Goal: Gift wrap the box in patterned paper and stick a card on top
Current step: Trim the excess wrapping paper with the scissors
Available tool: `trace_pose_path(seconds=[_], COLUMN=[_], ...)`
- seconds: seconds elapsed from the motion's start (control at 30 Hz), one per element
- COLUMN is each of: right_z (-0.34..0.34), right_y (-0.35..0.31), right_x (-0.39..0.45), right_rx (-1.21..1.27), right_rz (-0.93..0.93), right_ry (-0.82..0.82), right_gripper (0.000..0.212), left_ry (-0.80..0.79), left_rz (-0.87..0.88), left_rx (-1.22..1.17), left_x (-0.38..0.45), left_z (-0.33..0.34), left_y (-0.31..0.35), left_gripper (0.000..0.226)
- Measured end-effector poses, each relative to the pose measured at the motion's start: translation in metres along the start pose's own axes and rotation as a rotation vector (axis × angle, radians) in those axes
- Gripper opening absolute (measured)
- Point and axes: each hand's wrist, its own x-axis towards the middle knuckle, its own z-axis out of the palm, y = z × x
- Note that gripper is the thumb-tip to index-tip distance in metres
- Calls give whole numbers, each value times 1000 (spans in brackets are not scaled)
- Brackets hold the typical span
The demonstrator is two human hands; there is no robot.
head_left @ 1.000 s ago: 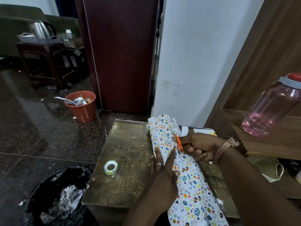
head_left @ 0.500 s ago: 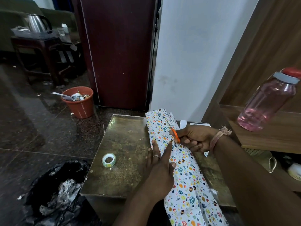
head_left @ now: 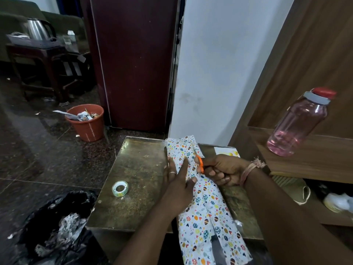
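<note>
A long strip of white patterned wrapping paper (head_left: 206,207) lies folded lengthwise on the small brown table (head_left: 137,188) and hangs over its near edge. My left hand (head_left: 178,180) presses flat on the paper's left side with straight fingers. My right hand (head_left: 221,170) grips orange-handled scissors (head_left: 199,163), their blades pointing away along the paper's middle. A roll of clear tape (head_left: 120,188) sits on the table to the left. A white card with yellow print (head_left: 227,152) lies partly hidden behind my right hand. No box is visible.
A black bin bag with crumpled waste (head_left: 57,226) stands at the table's left front. An orange bucket of scraps (head_left: 86,122) sits on the dark floor beyond. A pink bottle (head_left: 298,127) rests on the wooden shelf at right. A white wall stands behind the table.
Both hands have shifted slightly further along the paper, away from me, with the scissors moving forward along its middle. The camera has tilted a little.
</note>
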Motion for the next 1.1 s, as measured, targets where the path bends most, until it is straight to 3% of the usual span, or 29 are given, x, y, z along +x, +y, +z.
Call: trace_pose_path(seconds=[0.37,0.87,0.97,1.1], right_z=[14,36,35,31], right_y=[24,61,64,65], right_x=[-21,-63,-70,-77], right_rx=[74,109,118,116], right_rz=[-38,-99,-104,-72], right_ry=[19,51,33,51], right_gripper=[36,39,37,44], left_ry=[-135,-265,-197,68], left_rz=[0,-16,-32,10], left_rx=[164,35,5,119], left_x=[-25,-70,-73,-56], left_z=[2,13,17,17], left_y=[4,15,24,44], left_gripper=[68,79,78,94])
